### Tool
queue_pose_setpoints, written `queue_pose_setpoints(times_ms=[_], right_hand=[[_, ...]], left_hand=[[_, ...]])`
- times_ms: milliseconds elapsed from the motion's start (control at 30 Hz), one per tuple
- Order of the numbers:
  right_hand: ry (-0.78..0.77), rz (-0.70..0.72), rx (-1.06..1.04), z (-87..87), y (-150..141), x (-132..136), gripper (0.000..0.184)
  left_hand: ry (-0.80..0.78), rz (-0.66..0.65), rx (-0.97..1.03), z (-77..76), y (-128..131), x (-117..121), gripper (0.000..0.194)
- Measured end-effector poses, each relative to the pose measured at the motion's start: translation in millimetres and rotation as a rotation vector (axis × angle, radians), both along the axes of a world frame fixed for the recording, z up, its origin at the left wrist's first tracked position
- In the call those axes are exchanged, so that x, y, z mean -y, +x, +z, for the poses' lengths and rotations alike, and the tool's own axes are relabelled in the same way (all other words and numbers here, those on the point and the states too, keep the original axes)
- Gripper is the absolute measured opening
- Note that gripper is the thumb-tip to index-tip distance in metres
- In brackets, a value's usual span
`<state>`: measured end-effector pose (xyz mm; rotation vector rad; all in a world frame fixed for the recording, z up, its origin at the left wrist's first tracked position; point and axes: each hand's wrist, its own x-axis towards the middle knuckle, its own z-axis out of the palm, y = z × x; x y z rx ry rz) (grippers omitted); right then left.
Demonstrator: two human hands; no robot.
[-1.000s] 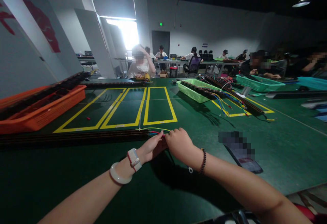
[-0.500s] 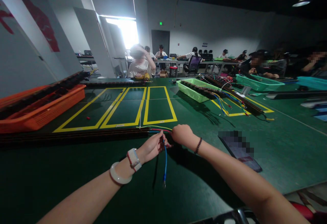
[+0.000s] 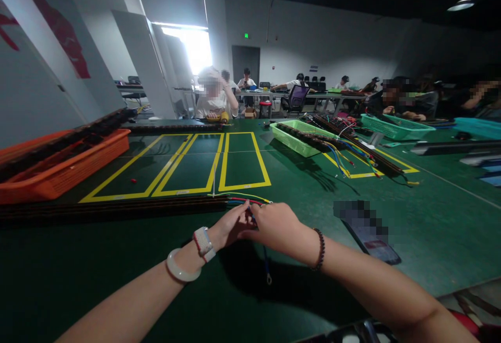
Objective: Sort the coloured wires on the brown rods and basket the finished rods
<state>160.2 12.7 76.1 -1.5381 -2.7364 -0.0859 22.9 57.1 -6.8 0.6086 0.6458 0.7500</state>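
Observation:
A long black cable bundle (image 3: 117, 209) lies across the near part of the green table, with loose wires coming out of its right end. My left hand (image 3: 230, 225), with a watch and a pale bangle at the wrist, is closed around the blue wire (image 3: 266, 262) close to that end. Over the same spot, my right hand (image 3: 282, 223) meets the left fingertips, its fingers curled around the blue wire and partly hidden. Below the hands hangs the wire's ring terminal (image 3: 269, 280). A red wire (image 3: 242, 199) and a yellow-green wire (image 3: 250, 195) run just behind the fingers.
An orange basket (image 3: 78, 173) with black cable bundles stands at left. A light green basket (image 3: 297, 143) carries more wired bundles at right. A phone (image 3: 368, 236) lies right of my hands. Yellow tape frames (image 3: 246, 186) mark the table. Co-workers sit beyond.
My right hand has moved left and nearer to me, from the wire ends onto the blue wire beside my left hand. The blue wire's hanging end has swung right.

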Motion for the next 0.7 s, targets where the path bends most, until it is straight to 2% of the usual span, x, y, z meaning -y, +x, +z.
queue_pose_setpoints(times_ms=[67,167,267,333,400,500,700], right_hand=[[-0.035,0.071,0.054,-6.2,1,6,0.067],[-0.002,0.147,0.110,-15.4,5,6,0.068],[-0.022,0.152,0.112,-10.8,8,2,0.052],[-0.065,0.110,0.113,-0.7,11,-2,0.032],[-0.078,0.071,0.120,9.2,16,-7,0.021],[-0.053,0.075,0.128,14.9,25,-17,0.021],[-0.129,0.087,0.171,5.5,32,-34,0.024]], left_hand=[[-0.020,-0.025,-0.021,2.5,0,1,0.027],[-0.010,0.012,-0.052,3.2,0,1,0.027],[0.019,0.055,-0.039,0.2,1,0,0.024],[0.049,0.058,-0.007,-1.2,2,-1,0.024],[0.088,0.036,0.000,-0.9,3,0,0.027],[0.149,-0.008,-0.052,1.8,3,3,0.030],[0.187,-0.031,-0.093,5.4,4,7,0.027]])
